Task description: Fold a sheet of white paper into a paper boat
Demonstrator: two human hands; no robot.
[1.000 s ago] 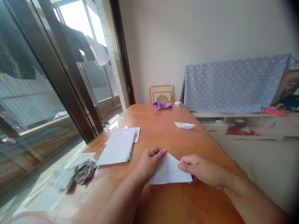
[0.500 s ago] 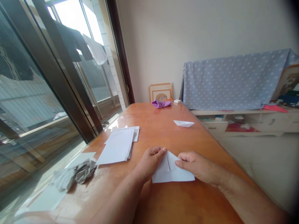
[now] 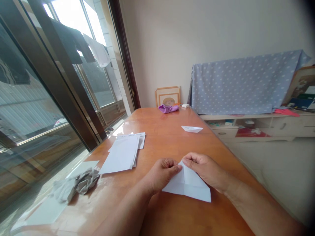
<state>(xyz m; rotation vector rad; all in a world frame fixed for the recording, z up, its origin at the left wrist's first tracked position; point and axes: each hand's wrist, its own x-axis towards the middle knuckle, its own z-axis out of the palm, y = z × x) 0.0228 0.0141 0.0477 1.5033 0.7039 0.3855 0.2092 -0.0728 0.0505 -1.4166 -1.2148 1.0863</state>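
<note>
A sheet of white paper (image 3: 189,186), folded to a peak with a flat band along its lower edge, is held up just over the wooden table. My left hand (image 3: 166,172) pinches it near the top on the left side, thumb lying on the front. At the peak, my right hand (image 3: 200,165) grips the right side between thumb and bent fingers. A vertical seam runs down from the peak between both hands. Farther back on the table lies a small folded paper boat (image 3: 192,129).
Left of my hands lies a stack of white paper (image 3: 121,154). A crumpled grey cloth (image 3: 86,182) is nearer the window side. At the far end are a purple cloth (image 3: 168,108), a small white box (image 3: 185,106) and leaning frames (image 3: 167,93). The wooden table (image 3: 157,131) ends on the right.
My right hand has moved from the paper's right slope up to its peak, close to the left hand. The paper has tilted, its lower right corner dropping.
</note>
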